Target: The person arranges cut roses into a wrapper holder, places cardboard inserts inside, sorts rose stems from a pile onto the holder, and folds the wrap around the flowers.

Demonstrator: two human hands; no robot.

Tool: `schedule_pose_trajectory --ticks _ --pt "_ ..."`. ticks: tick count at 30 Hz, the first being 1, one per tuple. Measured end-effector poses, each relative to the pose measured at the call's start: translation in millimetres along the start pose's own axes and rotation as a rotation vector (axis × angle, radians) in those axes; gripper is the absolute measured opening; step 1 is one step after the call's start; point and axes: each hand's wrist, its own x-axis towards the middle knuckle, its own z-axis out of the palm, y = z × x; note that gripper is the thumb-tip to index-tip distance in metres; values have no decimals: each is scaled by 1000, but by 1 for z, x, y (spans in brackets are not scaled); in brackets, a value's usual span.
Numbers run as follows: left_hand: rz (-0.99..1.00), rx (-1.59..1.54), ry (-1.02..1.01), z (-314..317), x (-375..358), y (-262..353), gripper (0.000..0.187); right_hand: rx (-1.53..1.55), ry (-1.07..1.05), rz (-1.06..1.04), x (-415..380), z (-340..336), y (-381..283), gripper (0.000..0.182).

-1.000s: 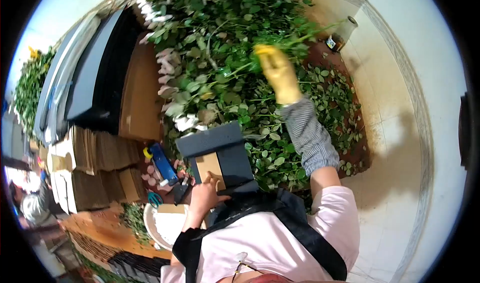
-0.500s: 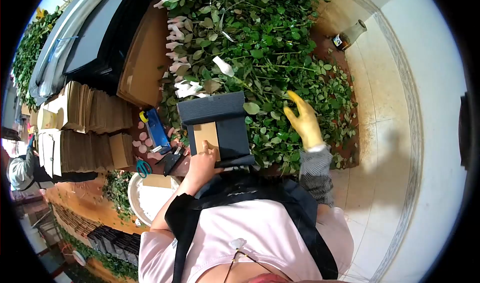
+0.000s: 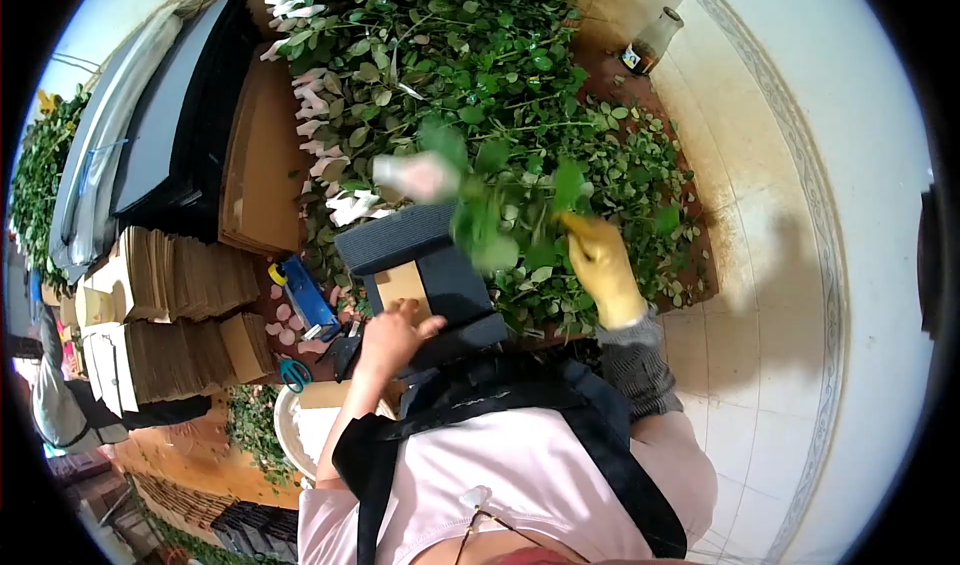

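Observation:
My right hand (image 3: 603, 265), in a yellow glove, pinches the stem of a single rose (image 3: 418, 176) with a pale wrapped head. The rose is blurred and points left above the stems. My bare left hand (image 3: 393, 341) lies with fingers apart on a tan card (image 3: 401, 287), which rests on a black corrugated sheet (image 3: 455, 283). Behind the sheet, many leafy rose stems (image 3: 470, 75) lie across the table, their white-wrapped heads toward the left.
A blue tape dispenser (image 3: 308, 295) and teal scissors (image 3: 294, 374) are at the left. Stacked cardboard pieces (image 3: 180, 275) stand further left. A glass bottle (image 3: 653, 41) stands at the back right. A white bucket (image 3: 300, 430) is below the table edge.
My right hand was open over the stems; now its fingers are closed on a rose lifted from the pile. The fingers of my left hand have spread on the card. The view has shifted.

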Motion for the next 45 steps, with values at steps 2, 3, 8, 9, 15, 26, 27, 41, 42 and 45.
schedule_pose_trajectory --ticks 2,3,8,9,15,26,27,41,42,45 --pt "-17 -373 7 11 12 -41 62 -84 -192 -126 -13 -3 -15 22" --pt "-19 -745 -113 20 20 -67 62 -182 -347 -136 -33 0 -11 16" --pt "294 -660 -247 4 18 -80 37 -243 -461 -108 -100 83 17 11" --pt "280 -530 -270 -3 11 -63 32 -174 -641 76 -117 95 32 14" --pt "189 -452 -12 11 -6 -40 27 333 -1142 316 -4 28 47 56" --pt "-30 -320 12 15 -3 -23 30 -667 -507 -231 253 268 141 46" --pt "12 -333 41 18 -4 -26 29 -751 -511 -218 247 279 139 45" --pt "30 -539 145 22 -10 -27 30 -78 -296 -459 194 75 38 68" --pt "38 -562 143 16 -11 -23 28 37 -271 -451 185 58 43 65" --pt "60 -579 171 16 -10 -25 23 -168 4 -332 154 22 83 48"
